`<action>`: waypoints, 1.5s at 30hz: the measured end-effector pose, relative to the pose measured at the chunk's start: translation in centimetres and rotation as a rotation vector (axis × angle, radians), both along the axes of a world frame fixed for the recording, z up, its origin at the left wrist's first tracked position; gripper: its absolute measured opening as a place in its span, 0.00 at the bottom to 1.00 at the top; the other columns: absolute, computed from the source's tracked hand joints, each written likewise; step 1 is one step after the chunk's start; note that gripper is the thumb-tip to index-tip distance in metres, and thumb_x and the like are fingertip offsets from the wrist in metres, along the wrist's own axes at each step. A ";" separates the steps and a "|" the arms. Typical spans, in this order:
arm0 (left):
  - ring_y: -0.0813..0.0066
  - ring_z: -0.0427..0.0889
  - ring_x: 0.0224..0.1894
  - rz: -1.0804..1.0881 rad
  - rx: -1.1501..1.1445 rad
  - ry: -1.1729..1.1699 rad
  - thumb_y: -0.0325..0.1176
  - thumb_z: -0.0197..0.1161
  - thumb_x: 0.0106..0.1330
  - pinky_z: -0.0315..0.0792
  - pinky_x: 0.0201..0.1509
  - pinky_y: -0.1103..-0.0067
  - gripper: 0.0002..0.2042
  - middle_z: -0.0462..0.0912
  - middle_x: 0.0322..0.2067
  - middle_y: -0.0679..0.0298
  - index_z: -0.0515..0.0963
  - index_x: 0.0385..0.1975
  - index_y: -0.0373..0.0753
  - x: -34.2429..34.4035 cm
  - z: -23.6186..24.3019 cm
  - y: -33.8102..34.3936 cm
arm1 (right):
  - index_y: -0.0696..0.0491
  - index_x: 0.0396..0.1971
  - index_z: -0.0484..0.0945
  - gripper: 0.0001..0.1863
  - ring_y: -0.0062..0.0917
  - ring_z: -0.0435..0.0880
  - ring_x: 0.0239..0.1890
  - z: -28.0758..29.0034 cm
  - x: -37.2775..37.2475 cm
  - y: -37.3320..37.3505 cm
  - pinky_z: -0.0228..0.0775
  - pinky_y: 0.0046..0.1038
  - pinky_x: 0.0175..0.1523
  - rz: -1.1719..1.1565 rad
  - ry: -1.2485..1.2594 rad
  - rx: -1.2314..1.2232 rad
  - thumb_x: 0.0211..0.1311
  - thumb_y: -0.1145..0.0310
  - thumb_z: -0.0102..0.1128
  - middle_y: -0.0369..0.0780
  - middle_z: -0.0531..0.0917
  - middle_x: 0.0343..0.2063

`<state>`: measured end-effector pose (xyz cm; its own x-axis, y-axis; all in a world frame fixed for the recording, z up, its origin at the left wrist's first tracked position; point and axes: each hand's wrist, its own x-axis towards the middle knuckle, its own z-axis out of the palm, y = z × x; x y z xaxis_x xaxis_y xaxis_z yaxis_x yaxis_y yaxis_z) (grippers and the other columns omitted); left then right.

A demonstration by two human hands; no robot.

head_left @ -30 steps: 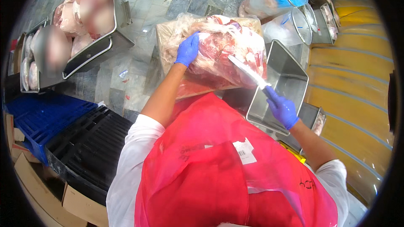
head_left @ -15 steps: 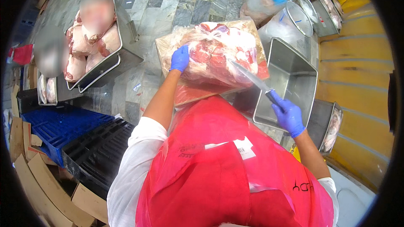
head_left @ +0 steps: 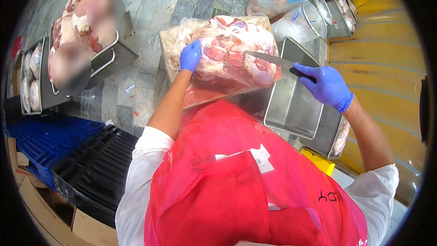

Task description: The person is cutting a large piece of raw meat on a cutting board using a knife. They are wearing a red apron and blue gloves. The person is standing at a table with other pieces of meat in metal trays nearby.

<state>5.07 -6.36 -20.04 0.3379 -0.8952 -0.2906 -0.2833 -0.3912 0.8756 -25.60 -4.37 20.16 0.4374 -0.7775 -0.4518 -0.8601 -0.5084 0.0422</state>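
A large slab of raw meat (head_left: 232,53) lies in clear plastic wrap (head_left: 180,54) on top of a cardboard box (head_left: 167,41) right in front of me. My left hand (head_left: 190,55), in a blue glove, is closed on the wrap at the meat's left side. In my gloved right hand (head_left: 328,84) is a knife (head_left: 273,60), gripped by its dark handle. Its long blade points left, with the tip over the middle of the meat; whether the tip touches cannot be told.
Beneath the knife hand stands a metal bin (head_left: 291,114). Plastic-lined round containers (head_left: 298,25) are at the far right. A metal bin (head_left: 116,48) of meat pieces stands at left, behind blue (head_left: 50,136) and black pallets (head_left: 95,173). A yellow wall (head_left: 373,77) runs along the right.
My right hand has moved up and to the right. The knife blade has swung flatter, its tip shifting up and left over the meat. The left hand stays at the wrap.
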 end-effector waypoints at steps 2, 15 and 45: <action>0.41 0.82 0.53 0.026 0.007 0.028 0.59 0.49 0.72 0.73 0.58 0.58 0.27 0.85 0.47 0.44 0.85 0.49 0.44 -0.4 0.8 -0.2 | 0.41 0.56 0.83 0.18 0.50 0.84 0.35 0.5 1.3 -1.6 0.78 0.45 0.41 -0.003 0.050 0.050 0.67 0.61 0.62 0.51 0.85 0.34; 0.41 0.84 0.41 0.099 -0.078 0.152 0.54 0.54 0.71 0.75 0.48 0.60 0.25 0.85 0.36 0.42 0.84 0.39 0.35 -1.2 -0.7 -0.1 | 0.38 0.63 0.78 0.23 0.49 0.84 0.29 -4.8 -2.4 0.0 0.76 0.47 0.35 -0.003 -0.096 0.034 0.68 0.61 0.63 0.51 0.84 0.28; 0.48 0.80 0.50 -0.975 -0.849 -0.652 0.37 0.68 0.63 0.73 0.58 0.60 0.17 0.83 0.48 0.53 0.81 0.51 0.40 -12.1 13.9 -2.9 | 0.48 0.65 0.77 0.27 0.24 0.89 0.48 -18.5 -15.1 21.2 0.78 0.28 0.52 -1.009 -0.983 -0.178 0.65 0.72 0.68 0.47 0.88 0.50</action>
